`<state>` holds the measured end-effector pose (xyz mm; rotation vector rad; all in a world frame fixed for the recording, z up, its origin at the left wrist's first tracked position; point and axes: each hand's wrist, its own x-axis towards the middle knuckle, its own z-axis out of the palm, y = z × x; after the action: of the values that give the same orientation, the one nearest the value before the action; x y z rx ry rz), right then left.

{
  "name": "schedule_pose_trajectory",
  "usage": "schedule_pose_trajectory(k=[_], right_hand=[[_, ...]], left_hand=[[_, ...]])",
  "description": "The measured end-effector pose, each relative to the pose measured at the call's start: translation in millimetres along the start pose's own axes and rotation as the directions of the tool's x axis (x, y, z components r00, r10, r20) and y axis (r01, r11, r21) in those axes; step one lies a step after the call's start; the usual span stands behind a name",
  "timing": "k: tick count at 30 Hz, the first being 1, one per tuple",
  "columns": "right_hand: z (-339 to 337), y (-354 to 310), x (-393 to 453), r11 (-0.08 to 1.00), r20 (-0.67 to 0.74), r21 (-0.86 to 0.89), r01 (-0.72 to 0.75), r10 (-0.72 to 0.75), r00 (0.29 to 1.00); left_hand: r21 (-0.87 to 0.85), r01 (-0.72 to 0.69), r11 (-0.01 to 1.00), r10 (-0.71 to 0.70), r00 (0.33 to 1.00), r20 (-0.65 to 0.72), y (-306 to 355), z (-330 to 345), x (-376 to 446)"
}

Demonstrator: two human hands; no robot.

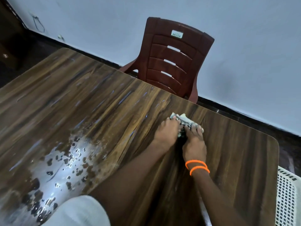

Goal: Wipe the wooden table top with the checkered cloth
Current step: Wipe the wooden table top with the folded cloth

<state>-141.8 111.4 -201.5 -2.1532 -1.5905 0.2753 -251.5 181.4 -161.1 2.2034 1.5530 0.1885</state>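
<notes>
White sleeve [78, 211] fills the bottom of the view, just above the table's [244, 160] near edge, and belongs to the left arm. From it the left forearm is stretched across the wood toward the far right part of the top. Beside it the right forearm is seen, ringed at the wrist by two orange bands [197, 167].

Both hands are laid side by side on the cloth [184, 123], which is bunched into a small wad on the table, near the far edge and well short of the rounded right corner. The left hand [167, 132] is pressed flat on the wad with fingers curled over it; the right hand [193, 142] is closed on it likewise, fingertips bent down into the fabric. Only pale, checked scraps of the cloth are shown between and beyond the fingers.

Left of the arms, a broad wet patch [61, 165] with dark specks is spread toward the near edge, and thin streaks are drawn across the middle of the top. Dry, bare wood is left to the right of the hands, up to the right edge.

Beyond the far edge a brown chair [172, 61] is set close against the table, its back toward the wall [244, 46]. Off the right edge, a white lattice basket [286, 201] is partly seen.
</notes>
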Motion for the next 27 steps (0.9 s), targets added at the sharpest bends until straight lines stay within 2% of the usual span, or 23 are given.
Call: schedule_pose_trajectory(k=[4,9,15,20,23,27], right_hand=[[9,-11,71,1.000,-0.009,0.020,-0.024,0.024,1.000],[30,-37,121,0.998,-0.016,0.060,-0.002,0.002,1.000],[49,-72,156,0.990,0.111,0.139,-0.004,-0.012,0.994],[51,-99,134,0.981,0.149,0.193,-0.006,-0.023,0.989],[46,-111,101,0.978,0.145,0.187,0.090,-0.118,0.982],[59,-108,54,0.954,0.123,0.145,0.264,-0.282,0.952]], left_hand=[[-0.096,0.106,0.990,-0.109,0.994,-0.020,1,-28,45],[-0.182,0.117,0.976,-0.130,0.990,-0.059,-29,-46,81],[-0.162,0.159,0.974,-0.179,0.977,-0.117,-73,-62,101],[-0.115,0.229,0.967,-0.244,0.960,-0.139,-102,-55,88],[-0.045,0.271,0.961,-0.275,0.947,-0.164,-123,-49,62],[0.045,0.250,0.967,-0.240,0.958,-0.158,-126,-50,2]])
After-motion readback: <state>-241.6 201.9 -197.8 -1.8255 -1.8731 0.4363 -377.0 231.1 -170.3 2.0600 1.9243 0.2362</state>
